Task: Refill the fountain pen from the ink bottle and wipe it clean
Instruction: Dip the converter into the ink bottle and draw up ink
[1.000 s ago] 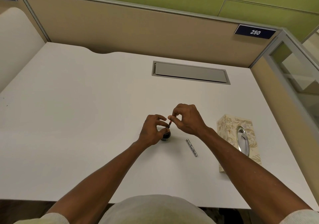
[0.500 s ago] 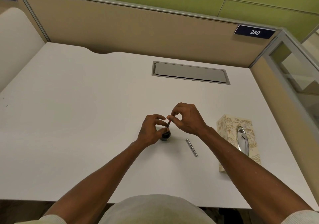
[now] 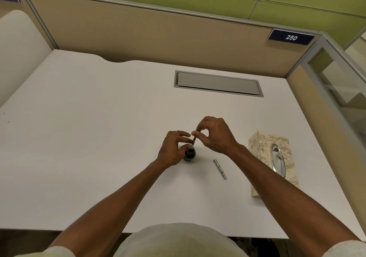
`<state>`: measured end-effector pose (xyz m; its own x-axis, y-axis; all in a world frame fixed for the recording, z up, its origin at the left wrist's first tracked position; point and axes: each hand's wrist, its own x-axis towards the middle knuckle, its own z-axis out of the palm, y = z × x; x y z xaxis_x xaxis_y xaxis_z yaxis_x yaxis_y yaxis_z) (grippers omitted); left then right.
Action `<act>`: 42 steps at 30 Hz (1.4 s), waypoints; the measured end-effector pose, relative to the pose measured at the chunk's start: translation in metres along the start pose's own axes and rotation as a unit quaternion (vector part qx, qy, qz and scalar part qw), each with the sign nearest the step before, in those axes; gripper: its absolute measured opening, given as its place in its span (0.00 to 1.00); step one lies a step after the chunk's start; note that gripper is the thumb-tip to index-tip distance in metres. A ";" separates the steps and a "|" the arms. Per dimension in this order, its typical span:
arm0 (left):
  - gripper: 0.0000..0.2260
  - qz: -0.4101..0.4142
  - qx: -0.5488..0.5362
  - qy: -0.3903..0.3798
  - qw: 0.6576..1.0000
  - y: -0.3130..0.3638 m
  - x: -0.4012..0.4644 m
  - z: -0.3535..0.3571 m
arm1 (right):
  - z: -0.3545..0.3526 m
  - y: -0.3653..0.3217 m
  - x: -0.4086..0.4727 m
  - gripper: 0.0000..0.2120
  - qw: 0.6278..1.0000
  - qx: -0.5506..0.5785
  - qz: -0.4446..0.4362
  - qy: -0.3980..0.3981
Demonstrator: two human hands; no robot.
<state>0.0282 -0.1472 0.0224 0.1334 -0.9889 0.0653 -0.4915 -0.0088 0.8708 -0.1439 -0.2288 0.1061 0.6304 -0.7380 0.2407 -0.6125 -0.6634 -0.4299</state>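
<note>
Navy plate point(image 3: 290, 37) on the partition reads "250"; ink bottle's label too small to read. Left hand point(image 3: 172, 149) curls round the ink bottle point(image 3: 189, 154), steadying it on the desk point(image 3: 79, 138). Right hand point(image 3: 214, 136) pinches the pen section point(image 3: 193, 141) top between thumb and forefinger, nib end down in the bottle mouth. Metal pen barrel point(image 3: 219, 169) lies on the desk just below the right wrist; tissue box point(image 3: 265, 149) right of that forearm.

White desk point(image 3: 99, 138) — dark ink bottle point(image 3: 189, 154), silver pen barrel point(image 3: 219, 169), floral tissue box point(image 3: 263, 143)
</note>
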 end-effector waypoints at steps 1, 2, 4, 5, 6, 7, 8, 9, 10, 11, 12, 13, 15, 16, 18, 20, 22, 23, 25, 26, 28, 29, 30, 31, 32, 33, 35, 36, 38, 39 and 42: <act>0.08 0.001 0.002 0.001 1.000 0.000 0.000 0.000 | 0.000 0.000 0.000 0.08 1.000 0.000 -0.001 0.003; 0.08 0.001 0.003 0.002 1.000 0.000 0.001 0.000 | -0.001 -0.001 0.000 0.08 1.000 0.000 -0.004 0.007; 0.08 0.002 0.003 0.003 1.000 0.001 0.002 -0.001 | -0.002 -0.003 -0.001 0.07 1.000 -0.004 -0.010 0.013; 0.08 0.003 0.003 0.003 1.000 0.002 0.003 -0.001 | -0.002 -0.003 -0.001 0.07 1.000 -0.006 -0.011 0.014; 0.08 0.003 0.003 0.003 1.000 0.002 0.004 0.000 | -0.003 -0.003 -0.001 0.08 1.000 -0.008 -0.011 0.016; 0.08 0.004 0.001 0.004 1.000 0.002 0.004 0.000 | -0.003 -0.003 -0.001 0.08 1.000 -0.009 -0.010 0.017; 0.09 0.004 0.000 0.005 1.000 0.002 0.004 0.000 | -0.003 -0.002 -0.001 0.08 1.000 -0.010 -0.009 0.018; 0.09 0.003 -0.002 0.005 1.000 0.002 0.004 0.000 | -0.003 -0.002 -0.002 0.08 1.000 -0.011 -0.009 0.020; 0.09 0.003 -0.003 0.006 1.000 0.002 0.004 0.001 | -0.003 -0.002 -0.002 0.08 1.000 -0.011 -0.011 0.021; 0.09 0.004 -0.003 0.007 1.000 0.002 0.004 0.001 | -0.003 -0.003 -0.002 0.08 1.000 -0.011 -0.012 0.023; 0.09 0.005 -0.003 0.008 1.000 0.002 0.005 0.001 | -0.004 -0.003 -0.002 0.08 1.000 -0.011 -0.013 0.023; 0.08 0.005 -0.003 0.008 1.000 0.002 0.005 0.001 | -0.004 -0.003 -0.002 0.08 1.000 -0.011 -0.013 0.024; 0.08 0.003 -0.005 0.008 1.000 0.003 0.005 0.001 | -0.004 -0.003 -0.002 0.08 1.000 -0.012 -0.012 0.024; 0.08 0.002 -0.007 0.009 1.000 0.003 0.005 0.001 | -0.004 -0.003 -0.002 0.08 1.000 -0.013 -0.012 0.025; 0.08 -0.001 -0.011 0.011 1.000 0.003 0.005 0.001 | -0.004 -0.004 -0.002 0.07 1.000 -0.012 -0.013 0.024; 0.08 -0.003 -0.011 0.010 1.000 0.004 0.005 0.001 | -0.004 -0.004 -0.002 0.07 1.000 -0.010 -0.016 0.024; 0.08 -0.004 -0.009 0.010 1.000 0.003 0.004 0.001 | -0.004 -0.004 -0.002 0.07 1.000 -0.008 -0.017 0.024; 0.08 -0.003 -0.008 0.012 1.000 0.003 0.004 0.001 | -0.004 -0.004 -0.002 0.07 1.000 -0.007 -0.016 0.025; 0.08 -0.001 -0.010 0.013 1.000 0.003 0.003 0.000 | -0.004 -0.005 -0.003 0.07 0.999 -0.005 -0.016 0.027; 0.08 -0.002 -0.011 0.013 1.000 0.004 0.003 0.000 | -0.004 -0.006 -0.004 0.07 0.999 -0.004 -0.017 0.027; 0.08 -0.005 -0.010 0.011 1.000 0.005 0.003 0.000 | -0.005 -0.006 -0.004 0.07 0.999 -0.001 -0.018 0.027; 0.08 -0.006 -0.010 0.011 1.000 0.005 0.003 0.000 | -0.005 -0.006 -0.004 0.07 0.999 0.000 -0.017 0.028; 0.08 -0.007 -0.011 0.011 1.000 0.006 0.003 0.000 | -0.005 -0.005 -0.004 0.07 0.999 0.001 -0.015 0.028; 0.08 -0.007 -0.013 0.011 1.000 0.006 0.003 -0.001 | -0.005 -0.006 -0.004 0.07 1.000 0.001 -0.014 0.028; 0.08 -0.008 -0.014 0.010 1.000 0.007 0.002 -0.001 | -0.005 -0.006 -0.004 0.07 1.000 0.002 -0.012 0.028; 0.08 -0.010 -0.016 0.009 1.000 0.007 0.003 -0.001 | -0.005 -0.006 -0.004 0.07 1.000 0.003 -0.011 0.028; 0.08 -0.011 -0.015 0.008 1.000 0.008 0.002 0.000 | -0.005 -0.007 -0.005 0.07 0.999 0.006 -0.009 0.030; 0.08 -0.011 -0.014 0.008 1.000 0.008 0.002 -0.001 | -0.005 -0.007 -0.005 0.07 0.999 0.008 -0.007 0.030; 0.08 -0.013 -0.016 0.007 1.000 0.009 0.002 -0.001 | -0.005 -0.007 -0.006 0.07 1.000 0.009 -0.006 0.030; 0.08 -0.014 -0.015 0.006 1.000 0.008 0.003 -0.002 | -0.005 -0.007 -0.006 0.07 1.000 0.007 -0.006 0.029; 0.08 -0.015 -0.011 0.002 1.000 0.007 0.003 -0.002 | -0.004 -0.007 -0.007 0.07 0.999 0.008 -0.003 0.032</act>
<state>0.0269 -0.1501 0.0291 0.1519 -0.9876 0.0402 -0.4687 -0.0362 0.8826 -0.1459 -0.2197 0.1110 0.6022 -0.7403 0.2988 -0.5998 -0.6665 -0.4426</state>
